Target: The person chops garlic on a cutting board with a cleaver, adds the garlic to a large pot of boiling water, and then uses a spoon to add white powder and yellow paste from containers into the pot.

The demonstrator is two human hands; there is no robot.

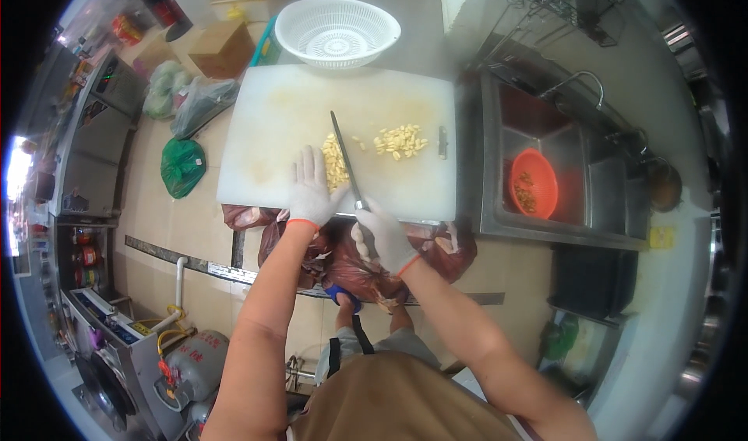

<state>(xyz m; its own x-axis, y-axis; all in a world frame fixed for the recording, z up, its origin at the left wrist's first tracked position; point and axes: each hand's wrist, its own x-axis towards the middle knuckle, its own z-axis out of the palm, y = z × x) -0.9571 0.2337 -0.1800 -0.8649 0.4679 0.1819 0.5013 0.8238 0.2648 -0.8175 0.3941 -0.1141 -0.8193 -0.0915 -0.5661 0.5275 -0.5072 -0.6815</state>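
Note:
On a large white cutting board lie two piles of pale peeled pieces that look like garlic cloves. My right hand, in a white glove with an orange cuff, is closed around the handle of a kitchen knife. The knife's blade points away from me, edge-on to the view, along the right side of the nearer pile. Flat at that pile's left side is my left hand, gloved too, with its fingers stretched forward and the thumb towards the blade. The other pile lies farther right, with a few loose pieces between.
A white plastic colander stands beyond the board. To the right, a steel sink holds an orange strainer with small pieces inside. Dark red plastic bags stand below the board's near edge. A green bag lies on the floor at left.

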